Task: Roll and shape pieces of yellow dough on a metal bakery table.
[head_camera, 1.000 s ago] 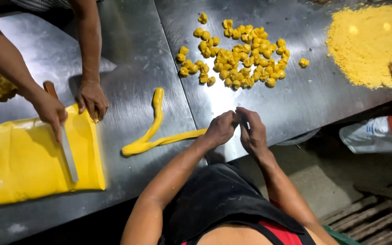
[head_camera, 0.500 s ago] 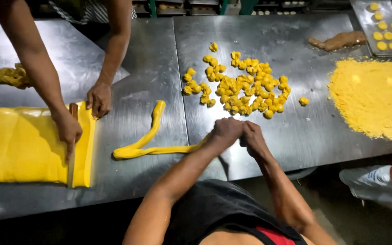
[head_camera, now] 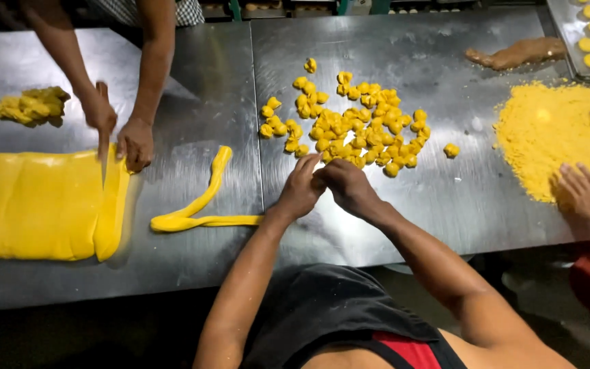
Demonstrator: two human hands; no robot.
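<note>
The left hand (head_camera: 300,191) and the right hand (head_camera: 347,188) are brought together at the near edge of the steel table (head_camera: 192,82), fingers curled shut around the end of a yellow dough rope (head_camera: 199,208). The end itself is hidden between the fingertips, so how much dough is pinched cannot be told. The rest of the rope trails to the left from the left hand, folded back on itself in a loose loop.

For the pinching to be done well, small and even bits are judged best: the rope is held steady by one hand while a short end is nipped off by the other, so that each bit matches those in the heap of dough pieces (head_camera: 349,126) lying just beyond the hands.

The dough looks soft, smooth and slightly glossy, bright yellow, and it sags where it bends. The pieces are rounded, irregular nuggets. The table is brushed metal, dull and smeared, with a seam running between two sheets.

At the left a flat slab of dough (head_camera: 32,205) is being cut into a strip by a co-worker's hands (head_camera: 134,140). At the right a mound of yellow crumbs (head_camera: 548,133) is touched by another person's hands (head_camera: 585,195).
</note>
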